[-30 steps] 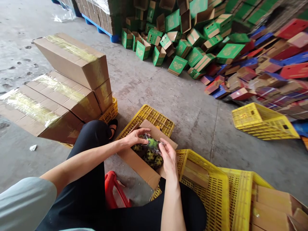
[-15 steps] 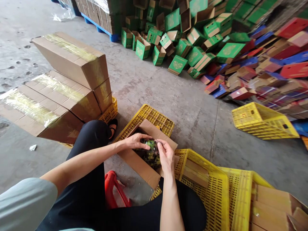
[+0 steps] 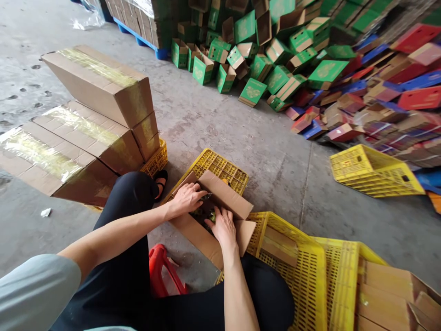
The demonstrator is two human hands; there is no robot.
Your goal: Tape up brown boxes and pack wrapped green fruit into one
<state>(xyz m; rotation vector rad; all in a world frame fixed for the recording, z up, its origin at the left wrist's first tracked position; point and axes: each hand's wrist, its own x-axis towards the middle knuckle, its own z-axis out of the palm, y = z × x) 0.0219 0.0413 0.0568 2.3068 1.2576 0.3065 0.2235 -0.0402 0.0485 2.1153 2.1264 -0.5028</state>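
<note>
In front of my knees an open cardboard box with its flaps folded out rests on an upturned yellow crate. Dark green pieces in clear plastic show partly inside it. My left hand reaches over the box's left end, fingers curled on a glossy bit of plastic bag. Down in the box opening, my right hand lies on the contents, its thumb apart from the fingers. My hands and the flaps hide most of what the box holds.
Taped cartons are stacked at left. A red stool stands below the box. Yellow crates with cardboard are at my right, another yellow crate farther off. Green boxes and red-blue boxes lie piled beyond.
Both hands have moved from holding the clear plastic bag together above the box. The bag is now lower inside, my left hand farther left and my right hand down on the contents.
</note>
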